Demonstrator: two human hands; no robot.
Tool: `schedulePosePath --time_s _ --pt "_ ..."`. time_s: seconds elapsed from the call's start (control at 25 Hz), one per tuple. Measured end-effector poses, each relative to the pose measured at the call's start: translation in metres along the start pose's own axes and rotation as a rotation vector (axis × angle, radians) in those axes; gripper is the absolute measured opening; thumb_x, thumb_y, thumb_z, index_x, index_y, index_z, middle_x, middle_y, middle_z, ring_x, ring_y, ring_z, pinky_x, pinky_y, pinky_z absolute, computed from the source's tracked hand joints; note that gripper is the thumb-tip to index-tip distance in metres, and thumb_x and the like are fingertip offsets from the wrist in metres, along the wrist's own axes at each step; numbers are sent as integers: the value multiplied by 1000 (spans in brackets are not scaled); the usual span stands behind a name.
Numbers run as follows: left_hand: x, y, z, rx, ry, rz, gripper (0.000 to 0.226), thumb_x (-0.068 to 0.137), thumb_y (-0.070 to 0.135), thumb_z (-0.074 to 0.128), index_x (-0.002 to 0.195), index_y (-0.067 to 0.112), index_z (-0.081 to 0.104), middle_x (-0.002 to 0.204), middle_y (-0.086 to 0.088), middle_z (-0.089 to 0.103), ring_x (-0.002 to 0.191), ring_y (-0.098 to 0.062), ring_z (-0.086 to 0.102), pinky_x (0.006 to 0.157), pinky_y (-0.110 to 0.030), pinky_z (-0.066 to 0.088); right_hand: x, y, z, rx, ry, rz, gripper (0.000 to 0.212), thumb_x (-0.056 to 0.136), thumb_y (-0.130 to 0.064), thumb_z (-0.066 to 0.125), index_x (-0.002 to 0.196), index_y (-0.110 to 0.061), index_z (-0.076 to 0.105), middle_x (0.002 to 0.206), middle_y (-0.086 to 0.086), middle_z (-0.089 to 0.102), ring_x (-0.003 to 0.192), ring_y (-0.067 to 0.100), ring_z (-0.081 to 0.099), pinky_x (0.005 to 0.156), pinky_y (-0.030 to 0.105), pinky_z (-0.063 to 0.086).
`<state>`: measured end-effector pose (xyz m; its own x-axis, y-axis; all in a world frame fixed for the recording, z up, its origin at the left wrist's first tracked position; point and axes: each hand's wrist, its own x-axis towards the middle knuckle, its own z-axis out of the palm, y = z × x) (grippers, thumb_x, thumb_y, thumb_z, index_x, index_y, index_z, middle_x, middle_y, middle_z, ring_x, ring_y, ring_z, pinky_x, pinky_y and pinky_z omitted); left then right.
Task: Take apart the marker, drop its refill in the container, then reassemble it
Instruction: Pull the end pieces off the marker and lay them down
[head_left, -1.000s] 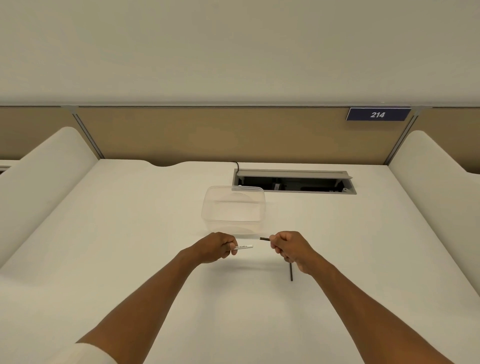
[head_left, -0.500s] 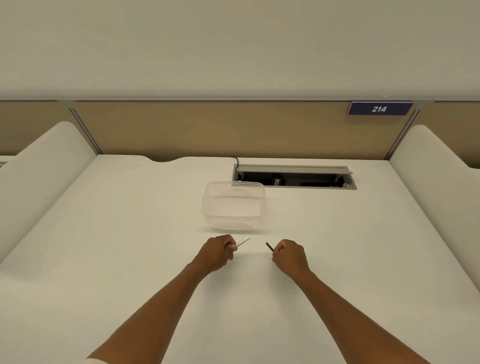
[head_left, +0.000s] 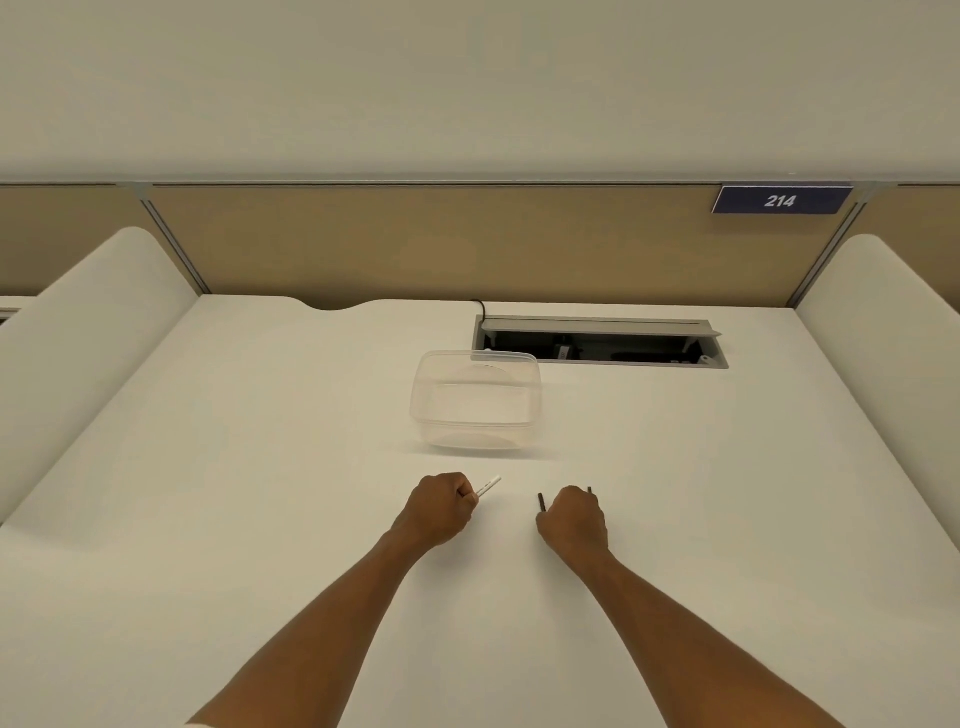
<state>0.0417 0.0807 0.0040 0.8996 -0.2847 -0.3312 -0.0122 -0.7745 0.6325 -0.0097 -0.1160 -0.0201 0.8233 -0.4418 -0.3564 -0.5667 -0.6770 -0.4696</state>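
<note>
Left hand (head_left: 439, 512) sits low over the desk (head_left: 208, 519), curled into a fist w/ fingers clamped on the white marker barrel (head_left: 488, 486). The barrel pokes out past the knuckles, angled up and away to that hand's right, its free end in the air.

Past both hands, a bit further out and roughly btwn them, stands the clear plastic container (head_left: 475, 400), upright, open top, nothing seen inside. It's well apart from either fist.

Right hand (head_left: 573, 519) is beside the left one w/ a clear gap btwn them, also closed in a fist. It grips a thin dark piece (head_left: 541, 502) sticking out on its left side, pointing up and away; a second dark tip (head_left: 589, 490) shows at the far side of the knuckles. Can't tell if those are one piece or two, or which is the refill vs. the cap.

Beyond the right hand, at the desk's far edge, an open cable hatch (head_left: 597, 343); above it on the partition a blue sign (head_left: 781, 200) reading 214.
</note>
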Motion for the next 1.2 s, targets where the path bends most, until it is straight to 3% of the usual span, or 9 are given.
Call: schedulePosePath --time_s 0.2,0.48,0.6,0.72,0.84,0.96,1.08,1.2 --pt "-2 -5 7 5 -19 -7 15 86 21 50 78 15 62 70 1 72 61 -17 71 66 -37 60 -1 0 1 -54 -17 -37 12 85 -18 57 92 -9 61 99 9 68 97 30 66 68 28 44" --pt "-3 0 11 -31 -42 -12 17 87 19 50 79 11 62 71 -2 73 59 -19 72 62 -34 60 -1 4 -3 -118 -39 -79 19 86 -28 59 90 -10 61 96 8 69 94 29 66 68 28 46" --pt "-3 0 10 -39 -35 -13 17 88 19 50 80 9 62 70 -2 74 59 -19 72 64 -37 61 0 5 -8 -83 -1 -76 10 86 -20 52 80 -12 55 97 11 68 94 32 65 69 29 45" --pt "-2 1 8 -52 -24 -18 16 87 18 51 80 9 62 70 -2 73 60 -20 72 63 -38 60 2 8 -15 7 63 -78 10 83 -14 47 79 -11 55 88 7 66 82 30 64 68 33 52" --pt "-2 6 5 -41 -19 -16 16 87 20 53 80 9 62 70 -2 73 58 -17 72 56 -31 57 4 8 -19 130 81 -214 13 81 -13 49 87 -20 58 80 -2 65 75 23 61 70 35 54" --pt "-2 16 4 -7 1 17 17 88 23 54 78 12 63 68 1 73 54 -12 70 56 -25 56 1 2 -12 140 63 -475 33 83 -11 55 106 -33 63 90 -12 65 78 8 58 74 26 46" --pt "-4 25 6 -57 0 45 20 89 25 59 78 10 65 68 0 74 53 -11 70 52 -21 51 -7 -8 1 98 -7 -639 45 85 -8 58 124 -30 63 100 -10 64 73 -3 48 77 16 39" --pt "-7 30 6 -112 -4 88 27 91 30 61 78 7 66 68 -1 75 55 -12 71 50 -18 51 -8 -13 8 87 -9 -671 42 85 -9 58 122 -27 64 104 -8 64 75 2 47 77 18 40"
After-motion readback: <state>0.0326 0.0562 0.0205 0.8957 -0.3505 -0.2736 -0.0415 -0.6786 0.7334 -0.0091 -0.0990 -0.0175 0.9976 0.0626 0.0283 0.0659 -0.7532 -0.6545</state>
